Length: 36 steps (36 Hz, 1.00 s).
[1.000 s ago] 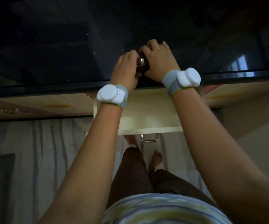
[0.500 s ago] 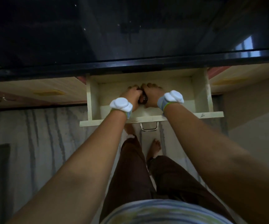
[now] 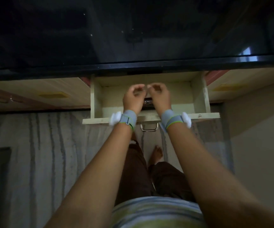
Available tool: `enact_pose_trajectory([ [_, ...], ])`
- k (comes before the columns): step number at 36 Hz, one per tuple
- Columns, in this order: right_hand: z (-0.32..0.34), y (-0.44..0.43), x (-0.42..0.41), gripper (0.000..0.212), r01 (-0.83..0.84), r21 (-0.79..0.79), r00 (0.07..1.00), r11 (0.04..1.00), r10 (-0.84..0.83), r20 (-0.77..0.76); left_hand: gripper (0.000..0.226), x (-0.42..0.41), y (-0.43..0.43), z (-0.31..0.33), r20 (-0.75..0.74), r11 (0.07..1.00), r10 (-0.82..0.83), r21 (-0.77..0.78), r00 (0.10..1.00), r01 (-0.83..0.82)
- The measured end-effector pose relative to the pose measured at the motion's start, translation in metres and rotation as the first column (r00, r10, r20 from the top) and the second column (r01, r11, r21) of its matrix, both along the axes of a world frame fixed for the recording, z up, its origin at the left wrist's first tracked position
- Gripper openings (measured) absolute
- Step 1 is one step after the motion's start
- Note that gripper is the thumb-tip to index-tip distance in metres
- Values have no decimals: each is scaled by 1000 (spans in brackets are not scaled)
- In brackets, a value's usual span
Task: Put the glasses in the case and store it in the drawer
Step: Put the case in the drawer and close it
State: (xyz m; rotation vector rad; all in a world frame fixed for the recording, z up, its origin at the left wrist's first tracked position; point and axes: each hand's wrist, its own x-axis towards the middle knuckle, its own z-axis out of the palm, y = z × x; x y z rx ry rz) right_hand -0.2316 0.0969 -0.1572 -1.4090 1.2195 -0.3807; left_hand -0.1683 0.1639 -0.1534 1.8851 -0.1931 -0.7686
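The pale wooden drawer (image 3: 198, 97) stands pulled out under the black glossy tabletop. A dark glasses case (image 3: 148, 102) lies on the drawer floor, seen only in the gap between my wrists. My left hand (image 3: 133, 97) and my right hand (image 3: 160, 97) hover just above the case, fingers loosely curled and apart, holding nothing. Most of the case is hidden behind both hands. The glasses themselves are not visible.
The black tabletop (image 3: 133, 38) overhangs the back of the drawer. A metal handle (image 3: 149, 127) hangs from the drawer front. Closed drawer fronts (image 3: 34, 96) flank it on both sides. My legs and bare feet stand on the streaked floor (image 3: 42, 153) below.
Both hands carried the case down from the tabletop into the drawer, then let go of it and lifted off; the case now lies on the drawer floor.
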Motion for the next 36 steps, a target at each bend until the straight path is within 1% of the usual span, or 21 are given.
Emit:
enact_pose_trajectory([
  [1, 6, 9, -5, 9, 169, 159, 979, 973, -184, 87, 12, -12, 2, 9, -223, 976, 157, -113, 962, -185],
  [2, 12, 17, -11, 18, 305, 314, 930, 899, -352, 106, 10, -24, 4, 16, -441, 919, 268, -151, 856, -365],
  [3, 15, 25, -19, 28, 404, 435, 871, 805, -483, 85, 14, -36, 7, 18, -577, 856, 359, -110, 734, -505],
  [4, 17, 31, -26, 33, 481, 528, 802, 700, -594, 57, 20, -47, 12, 17, -636, 803, 436, -46, 637, -595],
  [5, 19, 37, -33, 36, 537, 590, 747, 603, -664, -1, 26, -59, 18, 14, -652, 777, 488, 21, 581, -629],
  [6, 23, 42, -40, 37, 578, 627, 706, 522, -706, -64, 32, -68, 24, 12, -662, 767, 514, 69, 545, -638],
  [8, 29, 51, -48, 38, 626, 646, 671, 438, -724, -160, 37, -80, 34, 5, -671, 743, 562, 153, 483, -652],
  [10, 35, 57, -52, 36, 619, 672, 677, 407, -710, -193, 32, -84, 39, 6, -683, 707, 602, 215, 413, -674],
  [13, 38, 60, -53, 29, 544, 750, 717, 376, -672, -183, 34, -80, 37, 13, -737, 706, 570, 213, 363, -676],
  [14, 39, 59, -52, 25, 513, 774, 724, 371, -672, -157, 34, -75, 35, 17, -764, 711, 538, 184, 357, -678],
  [15, 40, 58, -50, 23, 478, 795, 725, 373, -679, -117, 33, -69, 33, 20, -783, 727, 500, 149, 369, -670],
  [17, 40, 53, -47, 23, 382, 840, 719, 386, -695, -8, 35, -55, 31, 28, -840, 740, 408, 75, 358, -669],
  [19, 42, 43, -42, 31, 296, 886, 688, 357, -723, 61, 47, -39, 30, 33, -916, 728, 289, 23, 276, -686],
  [20, 40, 38, -41, 33, 270, 910, 658, 314, -750, 64, 57, -33, 30, 33, -941, 726, 241, 14, 236, -688],
  [23, 32, 24, -38, 47, 219, 953, 583, 209, -811, 44, 93, -20, 31, 28, -965, 744, 202, 42, 166, -667],
  [24, 30, 21, -38, 49, 225, 957, 559, 181, -829, 25, 99, -17, 30, 26, -968, 753, 205, 63, 143, -656],
  [26, 29, 17, -36, 49, 226, 962, 539, 152, -842, 6, 99, -15, 28, 31, -975, 770, 186, 68, 121, -635],
  [28, 28, 10, -26, 58, 196, 969, 539, 151, -842, 22, 89, -7, 21, 35, -979, 768, 155, 36, 131, -640],
  [30, 26, 3, -18, 68, 179, 969, 529, 170, -847, 51, 82, 1, 13, 35, -977, 753, 151, 16, 150, -658],
  [33, 32, -9, -6, 69, 137, 963, 481, 234, -865, 142, 78, 13, 0, 32, -972, 698, 158, -17, 176, -716],
  [36, 34, -22, 8, 76, 142, 955, 488, 262, -858, 163, 71, 23, -15, 32, -949, 625, 237, -13, 206, -781],
])
